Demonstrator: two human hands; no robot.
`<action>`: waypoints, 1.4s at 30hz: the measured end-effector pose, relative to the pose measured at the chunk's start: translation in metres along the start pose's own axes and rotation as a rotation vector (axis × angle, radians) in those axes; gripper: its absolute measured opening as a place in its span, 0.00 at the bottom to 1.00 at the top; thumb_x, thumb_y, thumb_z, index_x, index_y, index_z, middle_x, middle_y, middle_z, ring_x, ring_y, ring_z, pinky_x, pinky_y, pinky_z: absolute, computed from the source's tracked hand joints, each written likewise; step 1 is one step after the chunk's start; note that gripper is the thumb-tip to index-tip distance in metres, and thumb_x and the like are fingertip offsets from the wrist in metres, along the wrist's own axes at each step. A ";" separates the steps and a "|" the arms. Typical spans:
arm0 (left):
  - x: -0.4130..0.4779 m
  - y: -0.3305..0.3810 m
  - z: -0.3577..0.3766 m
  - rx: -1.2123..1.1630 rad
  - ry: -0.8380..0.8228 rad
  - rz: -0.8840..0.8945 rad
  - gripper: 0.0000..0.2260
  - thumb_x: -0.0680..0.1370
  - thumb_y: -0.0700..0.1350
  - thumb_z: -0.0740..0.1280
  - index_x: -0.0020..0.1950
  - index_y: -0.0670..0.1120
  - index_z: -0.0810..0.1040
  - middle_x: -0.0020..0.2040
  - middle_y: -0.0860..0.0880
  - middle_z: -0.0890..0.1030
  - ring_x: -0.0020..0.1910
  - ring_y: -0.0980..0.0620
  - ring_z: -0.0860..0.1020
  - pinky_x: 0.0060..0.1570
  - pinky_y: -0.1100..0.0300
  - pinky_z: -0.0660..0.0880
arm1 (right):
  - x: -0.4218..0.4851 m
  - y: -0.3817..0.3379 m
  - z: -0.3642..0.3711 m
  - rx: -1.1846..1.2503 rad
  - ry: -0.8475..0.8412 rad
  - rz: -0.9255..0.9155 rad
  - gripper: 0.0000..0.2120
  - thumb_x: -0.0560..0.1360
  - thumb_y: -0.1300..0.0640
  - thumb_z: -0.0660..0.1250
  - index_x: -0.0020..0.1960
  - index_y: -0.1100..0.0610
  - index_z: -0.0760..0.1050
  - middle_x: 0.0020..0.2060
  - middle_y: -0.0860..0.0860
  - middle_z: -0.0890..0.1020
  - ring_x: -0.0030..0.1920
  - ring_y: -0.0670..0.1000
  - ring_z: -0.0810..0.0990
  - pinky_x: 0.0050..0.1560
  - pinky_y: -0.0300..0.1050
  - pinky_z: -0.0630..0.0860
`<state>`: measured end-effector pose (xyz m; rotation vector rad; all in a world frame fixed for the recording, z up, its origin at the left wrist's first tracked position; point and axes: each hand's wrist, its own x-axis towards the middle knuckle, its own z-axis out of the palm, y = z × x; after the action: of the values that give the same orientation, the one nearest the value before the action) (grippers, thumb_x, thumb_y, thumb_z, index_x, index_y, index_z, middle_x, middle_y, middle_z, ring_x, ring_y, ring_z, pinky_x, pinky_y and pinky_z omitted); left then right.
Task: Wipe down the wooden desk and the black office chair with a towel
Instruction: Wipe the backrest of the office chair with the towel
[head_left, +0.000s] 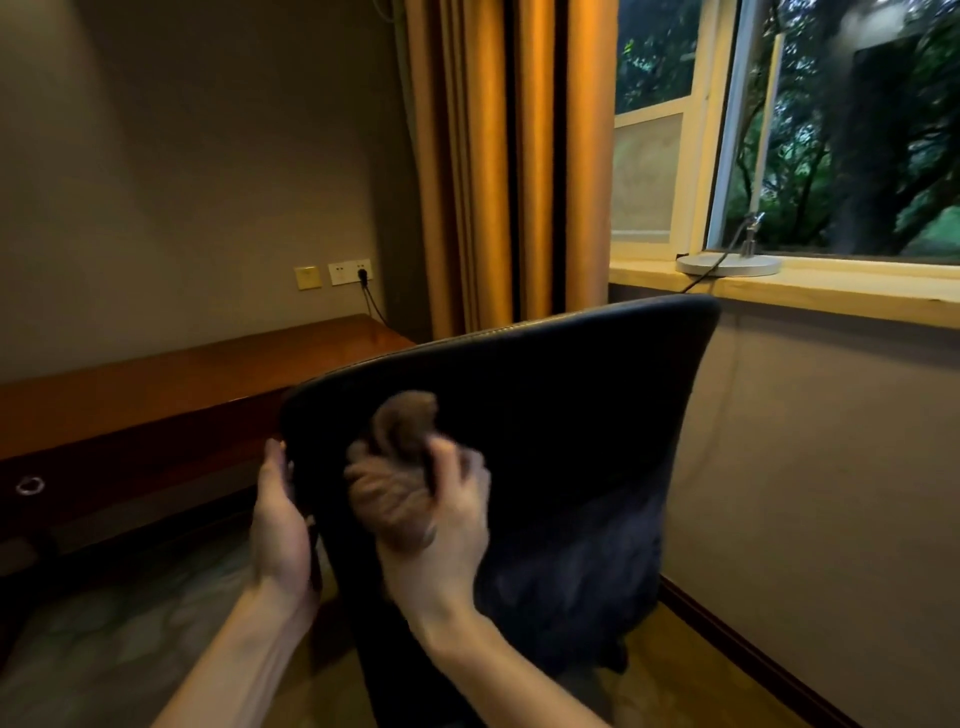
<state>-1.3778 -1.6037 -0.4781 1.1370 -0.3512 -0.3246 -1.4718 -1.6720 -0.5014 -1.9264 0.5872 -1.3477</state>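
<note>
Both hands on the black office chair (561, 441), towel (392, 467) at work; task seemingly mid-course.

The right hand (447, 525) clutches the bunched towel against the rear of the backrest, while the left hand (278, 519) grips the backrest's left edge, steadying it. The wooden desk (182, 374) stands just beyond, along the wall. Whether it has been wiped cannot be told, and the seat is out of view.

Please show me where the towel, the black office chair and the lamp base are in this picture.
towel (390, 488), head view, on the bunched middle of the cloth.
black office chair (571, 415), head view, on the middle of the backrest.
lamp base (727, 264), head view, on the top of the round silver disc.
</note>
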 end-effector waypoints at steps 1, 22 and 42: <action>-0.001 0.002 0.001 -0.006 0.015 -0.012 0.23 0.84 0.63 0.52 0.57 0.53 0.83 0.51 0.52 0.87 0.47 0.54 0.84 0.47 0.53 0.75 | -0.005 0.002 -0.002 -0.008 -0.090 -0.056 0.29 0.66 0.38 0.63 0.66 0.40 0.68 0.60 0.45 0.73 0.61 0.52 0.75 0.56 0.52 0.78; -0.025 0.002 0.005 -0.155 -0.010 -0.061 0.22 0.86 0.56 0.51 0.56 0.49 0.82 0.48 0.49 0.85 0.47 0.54 0.83 0.43 0.59 0.78 | 0.040 -0.018 -0.025 -0.170 0.347 -0.116 0.38 0.71 0.58 0.74 0.75 0.41 0.62 0.68 0.54 0.66 0.65 0.60 0.70 0.47 0.59 0.78; -0.038 -0.005 -0.001 -0.148 -0.132 0.015 0.31 0.79 0.66 0.52 0.71 0.48 0.77 0.65 0.47 0.82 0.66 0.46 0.78 0.60 0.52 0.73 | 0.047 -0.011 -0.026 -0.277 0.394 -0.249 0.32 0.73 0.55 0.68 0.74 0.44 0.63 0.68 0.58 0.68 0.64 0.62 0.69 0.47 0.65 0.79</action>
<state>-1.4117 -1.5890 -0.4873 0.9696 -0.4442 -0.4069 -1.4800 -1.7057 -0.4586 -2.0116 0.7752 -1.9152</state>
